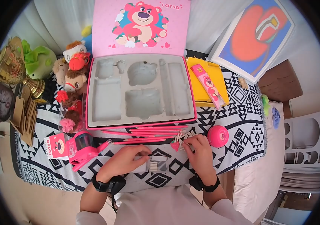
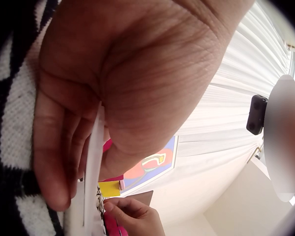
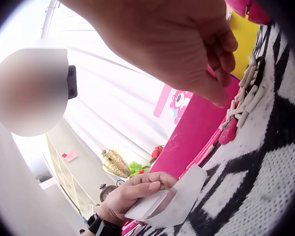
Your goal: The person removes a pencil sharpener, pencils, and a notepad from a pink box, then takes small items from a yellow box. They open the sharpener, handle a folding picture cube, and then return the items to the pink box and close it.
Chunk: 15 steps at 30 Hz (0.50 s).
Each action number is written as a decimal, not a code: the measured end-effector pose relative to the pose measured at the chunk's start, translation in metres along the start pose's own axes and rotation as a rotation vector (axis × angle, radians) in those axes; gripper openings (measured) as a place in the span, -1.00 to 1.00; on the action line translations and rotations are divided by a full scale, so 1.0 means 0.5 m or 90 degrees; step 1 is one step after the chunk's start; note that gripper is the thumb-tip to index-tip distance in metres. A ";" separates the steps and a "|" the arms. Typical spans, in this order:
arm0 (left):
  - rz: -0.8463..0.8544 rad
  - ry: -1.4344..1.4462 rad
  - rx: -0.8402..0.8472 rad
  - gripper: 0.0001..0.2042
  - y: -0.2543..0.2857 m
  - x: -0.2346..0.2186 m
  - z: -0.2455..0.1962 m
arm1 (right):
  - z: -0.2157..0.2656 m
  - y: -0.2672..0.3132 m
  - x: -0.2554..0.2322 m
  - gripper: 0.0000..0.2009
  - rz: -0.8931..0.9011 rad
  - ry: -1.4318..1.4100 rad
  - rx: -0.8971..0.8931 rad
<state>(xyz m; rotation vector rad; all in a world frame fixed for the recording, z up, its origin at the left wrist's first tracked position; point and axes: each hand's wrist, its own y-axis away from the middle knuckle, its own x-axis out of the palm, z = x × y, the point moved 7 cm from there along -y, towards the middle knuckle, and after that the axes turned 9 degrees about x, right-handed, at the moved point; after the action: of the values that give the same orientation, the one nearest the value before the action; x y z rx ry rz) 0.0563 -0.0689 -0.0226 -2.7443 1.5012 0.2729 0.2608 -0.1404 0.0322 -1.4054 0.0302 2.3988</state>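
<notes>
My left hand grips a small clear plastic case by its left side, with thumb and fingers on either side of the wall. In the right wrist view the case looks whitish and translucent. A few short white sticks lie side by side inside it. My right hand hovers at a loose pile of similar white sticks, fingers loosely bent, thumb apart from them, nothing visible between the tips. A small pink strawberry-shaped piece lies beside the pile.
Several pink pencils lie before the open pink box with its moulded insert. A pink sharpener-like device stands left, a round pink case right. Plush toys sit at the back left; a yellow box lies right.
</notes>
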 end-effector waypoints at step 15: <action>-0.006 -0.016 0.009 -0.78 0.002 -0.002 0.002 | 0.029 0.010 0.006 -0.85 0.034 -0.071 -0.010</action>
<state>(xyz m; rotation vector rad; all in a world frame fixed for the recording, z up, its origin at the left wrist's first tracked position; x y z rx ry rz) 0.0546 -0.0685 -0.0232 -2.7254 1.4785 0.2947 0.2459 -0.1412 0.0360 -1.2912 0.0212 2.5230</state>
